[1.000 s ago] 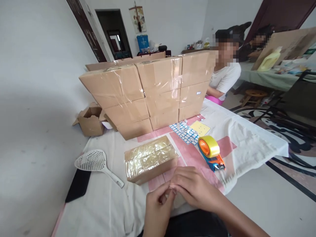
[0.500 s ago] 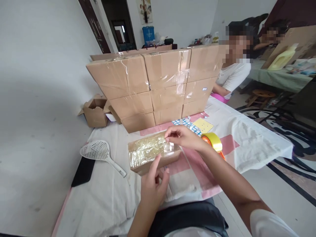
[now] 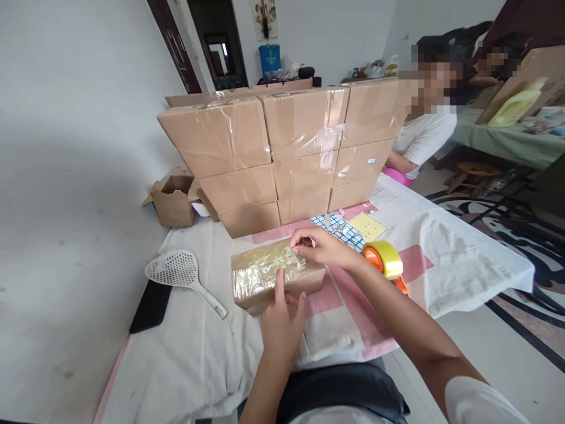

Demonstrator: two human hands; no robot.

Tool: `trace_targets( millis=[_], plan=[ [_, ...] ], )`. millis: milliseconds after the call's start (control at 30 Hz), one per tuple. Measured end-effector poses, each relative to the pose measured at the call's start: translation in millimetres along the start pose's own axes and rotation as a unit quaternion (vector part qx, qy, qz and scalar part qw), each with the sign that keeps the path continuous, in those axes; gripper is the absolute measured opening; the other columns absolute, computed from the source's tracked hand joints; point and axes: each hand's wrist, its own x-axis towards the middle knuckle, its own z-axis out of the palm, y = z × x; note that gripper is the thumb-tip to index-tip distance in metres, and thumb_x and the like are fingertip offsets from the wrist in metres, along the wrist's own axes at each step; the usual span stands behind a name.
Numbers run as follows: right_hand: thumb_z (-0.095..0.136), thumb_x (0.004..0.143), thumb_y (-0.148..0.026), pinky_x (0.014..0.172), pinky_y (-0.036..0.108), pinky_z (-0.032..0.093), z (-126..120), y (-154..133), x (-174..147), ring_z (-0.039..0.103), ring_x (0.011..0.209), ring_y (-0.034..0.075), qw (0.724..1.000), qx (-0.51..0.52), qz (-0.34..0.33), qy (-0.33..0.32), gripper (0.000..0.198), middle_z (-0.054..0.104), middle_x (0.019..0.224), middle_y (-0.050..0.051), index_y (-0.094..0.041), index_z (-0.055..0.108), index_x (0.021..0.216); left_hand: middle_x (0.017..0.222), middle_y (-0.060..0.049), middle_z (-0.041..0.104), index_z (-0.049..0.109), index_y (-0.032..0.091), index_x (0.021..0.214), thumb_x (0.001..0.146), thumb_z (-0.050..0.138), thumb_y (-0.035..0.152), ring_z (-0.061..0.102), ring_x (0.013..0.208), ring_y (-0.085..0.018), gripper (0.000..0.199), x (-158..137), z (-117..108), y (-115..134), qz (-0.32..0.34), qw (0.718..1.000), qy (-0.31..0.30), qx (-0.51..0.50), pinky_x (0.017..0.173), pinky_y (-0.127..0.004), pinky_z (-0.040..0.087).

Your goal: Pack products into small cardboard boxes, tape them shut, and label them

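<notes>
A small cardboard box (image 3: 277,294) lies in front of me, its top covered with shiny clear tape (image 3: 258,274). My left hand (image 3: 282,318) is at the box's near side, index finger stretched onto the taped top and thumb apart. Over the right part of the top, my right hand (image 3: 321,246) has thumb and fingertips pinched close to the tape; anything between them is too small to make out. To the right stands a yellow roll of packing tape (image 3: 388,259) on an orange dispenser (image 3: 401,285).
Stacked cardboard boxes (image 3: 304,159) form a wall at the back of the table. A white slotted skimmer (image 3: 174,269) lies over a dark flat object (image 3: 150,309) at left. An open carton (image 3: 174,203) stands behind it. A person (image 3: 424,135) sits beyond the boxes at right.
My left index finger has moved forward and up onto the tape on the box. My right hand's pinched fingers have shifted slightly left over the box. The view has shifted a little.
</notes>
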Motion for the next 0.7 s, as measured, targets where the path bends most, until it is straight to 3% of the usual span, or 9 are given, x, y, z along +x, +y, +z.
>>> trace_targets(
  millis=[167,333,467,600,700],
  plan=[
    [0.067,0.094,-0.018,0.066,0.026,0.043,2.0,-16.3,-22.5,0.055,0.072,0.013,0.995,0.065,-0.063,0.031,0.007,0.063,0.080,0.000,-0.019,0.068,0.087,0.074,0.003,0.073,0.023,0.023,0.162,0.098,0.054,0.045,0.070,0.069,-0.023,0.075,0.3,-0.3,3.9,-0.032,0.998,0.008,0.060,0.058,-0.028,0.032],
    [0.069,0.094,-0.015,0.070,0.031,0.045,-18.7,-51.5,-45.2,0.057,0.074,0.015,0.953,0.157,-0.199,0.169,0.009,0.062,0.079,0.000,-0.024,0.068,0.094,0.076,0.001,0.074,0.028,0.020,0.161,0.098,0.053,0.047,0.070,0.068,-0.024,0.072,-5.8,3.3,0.0,-0.024,0.997,0.012,0.068,0.060,-0.029,0.035],
    [0.068,0.094,-0.016,0.073,0.032,0.045,-25.5,-58.2,-33.3,0.057,0.076,0.015,0.987,0.088,-0.106,0.083,0.006,0.064,0.081,0.001,-0.022,0.069,0.091,0.075,0.003,0.073,0.017,0.019,0.163,0.098,0.053,0.046,0.071,0.071,-0.024,0.079,-9.2,7.2,0.4,-0.021,0.999,0.004,0.026,0.063,-0.030,0.038],
    [0.065,0.092,-0.020,0.071,0.028,0.044,-7.0,-22.9,0.9,0.057,0.075,0.014,0.999,0.037,0.003,-0.006,0.005,0.065,0.083,0.001,-0.019,0.067,0.087,0.089,0.002,0.077,-0.001,0.018,0.164,0.097,0.053,0.041,0.071,0.076,-0.022,0.090,-5.6,15.5,2.4,0.007,0.999,0.000,-0.050,0.067,-0.030,0.043],
    [0.063,0.088,-0.020,0.068,0.027,0.042,4.2,2.3,18.4,0.056,0.074,0.014,0.999,0.027,0.023,-0.021,0.005,0.063,0.081,0.000,-0.017,0.066,0.086,0.104,-0.002,0.079,0.003,0.020,0.164,0.096,0.053,0.040,0.073,0.087,-0.022,0.087,-1.5,21.6,4.3,0.030,0.995,-0.016,-0.089,0.072,-0.031,0.047]
  ],
)
